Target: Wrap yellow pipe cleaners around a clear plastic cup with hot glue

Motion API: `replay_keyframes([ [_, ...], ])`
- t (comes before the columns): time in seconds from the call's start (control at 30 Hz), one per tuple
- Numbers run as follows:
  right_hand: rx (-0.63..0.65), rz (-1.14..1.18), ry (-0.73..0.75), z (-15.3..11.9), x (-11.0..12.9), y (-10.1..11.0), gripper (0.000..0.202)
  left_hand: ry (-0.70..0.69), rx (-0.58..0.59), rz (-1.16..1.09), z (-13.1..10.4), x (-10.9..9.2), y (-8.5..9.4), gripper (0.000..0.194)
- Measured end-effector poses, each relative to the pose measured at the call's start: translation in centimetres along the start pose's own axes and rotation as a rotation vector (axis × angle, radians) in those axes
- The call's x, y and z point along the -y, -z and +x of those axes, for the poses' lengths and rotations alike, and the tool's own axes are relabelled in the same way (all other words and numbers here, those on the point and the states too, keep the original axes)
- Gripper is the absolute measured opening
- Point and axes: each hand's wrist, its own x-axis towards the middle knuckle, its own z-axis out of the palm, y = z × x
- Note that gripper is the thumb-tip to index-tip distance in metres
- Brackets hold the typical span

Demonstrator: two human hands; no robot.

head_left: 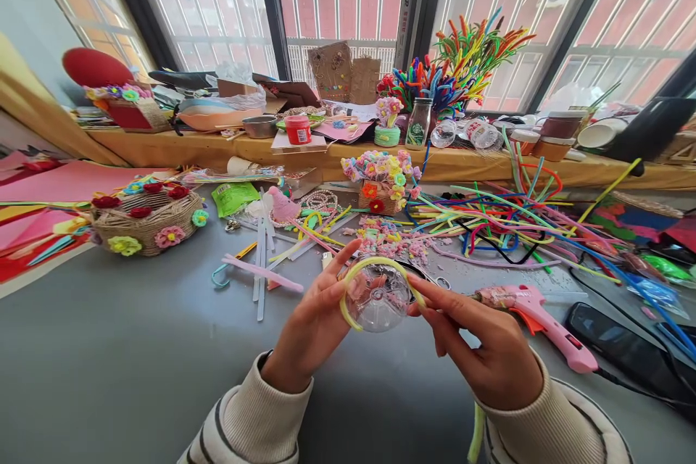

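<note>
At near centre, the left hand (pixel 315 319) grips a clear plastic bottle base (pixel 378 310), while the right hand (pixel 483 341) pinches a yellow pipe cleaner (pixel 378 261) curved round its left and far edge. Wrapping seems in hand; the next bend calls for steady, snug guiding.

From head height; facing forward, down

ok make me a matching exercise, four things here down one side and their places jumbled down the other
1. yellow pipe cleaner
2. glue gun
3. red jar
4. woven basket

A. on the window ledge
B. right of the right hand
C. beyond and left of the left hand
D. curved along the clear plastic piece

Pairs: 1-D, 2-B, 3-A, 4-C
</note>
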Motion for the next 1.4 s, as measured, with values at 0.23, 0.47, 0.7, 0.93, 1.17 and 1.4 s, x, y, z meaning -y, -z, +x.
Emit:
replay_keyframes([
  [0.23,-0.046,0.090,-0.058,-0.1,0.3,-0.6,0.040,0.005,-0.035,0.027,0.0,-0.1,-0.1,0.069],
  [0.47,-0.073,0.155,-0.109,-0.1,0.8,-1.0,0.040,-0.015,-0.012,0.022,-0.2,-0.1,-0.2,0.067],
  [0.7,-0.084,0.101,-0.011,-0.3,1.1,-1.0,0.046,-0.032,0.042,0.009,-0.3,-0.2,-0.7,0.060],
  [0.93,-0.090,0.086,-0.007,-0.3,1.1,-1.1,0.042,-0.030,-0.011,0.032,-0.3,-0.3,-0.8,0.061],
  [1.17,-0.083,0.083,-0.015,-0.3,1.1,-1.0,0.044,-0.050,0.020,-0.002,-0.4,-0.1,-0.5,0.057],
  [1.4,-0.117,0.076,-0.045,-0.2,1.1,-1.3,0.041,-0.034,-0.013,0.024,-0.3,0.0,-0.3,0.063],
])
